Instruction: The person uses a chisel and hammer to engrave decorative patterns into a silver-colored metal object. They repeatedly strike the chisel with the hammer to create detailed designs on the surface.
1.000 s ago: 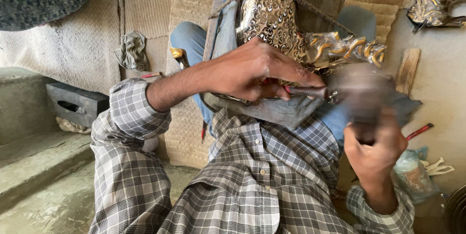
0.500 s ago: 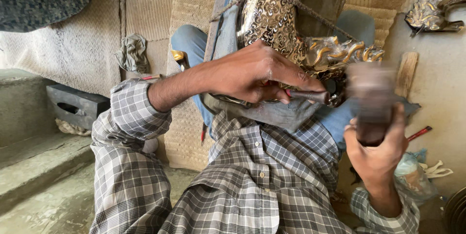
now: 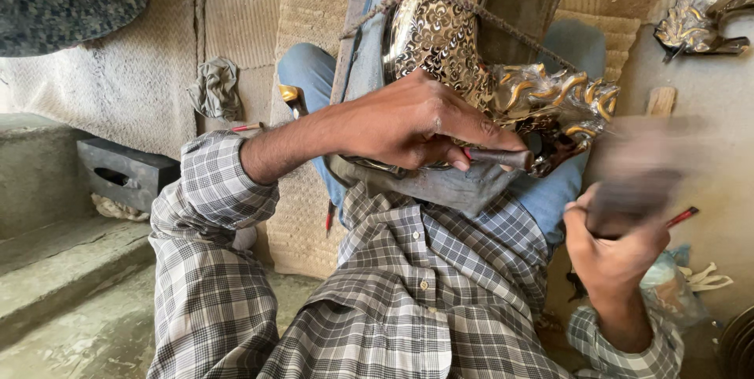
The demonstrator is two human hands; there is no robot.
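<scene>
Grey-and-white checked shirt [image 3: 408, 300] fills the near foreground, sleeves rolled on the left arm. Right hand [image 3: 613, 257] low right, fingers curled tight round the handle of a dark mallet [image 3: 636, 183]; the head is motion-blurred, shape unclear. Left hand [image 3: 412, 124] centre frame, fingers pressed together and wrapped round a short dark metal punch [image 3: 503, 159], thumb underneath, tip lying against the work. The work: an ornate embossed metal piece in silver and gold tones [image 3: 487, 65], scrollwork all over, resting on the lap across the blue-jeaned legs [image 3: 314, 73], with a rough brown cord [image 3: 463, 6] looped over it. Punch tip meets its lower gilded edge. Thin red pencil-like stick [image 3: 682, 217] just beyond the right hand. Dark grey rectangular block with a slot [image 3: 126, 175] on the stone step at left. Crumpled grey rag [image 3: 214, 88] on the woven beige mat [image 3: 306, 14] behind. A second embossed metal piece [image 3: 703, 10] lies top right.
</scene>
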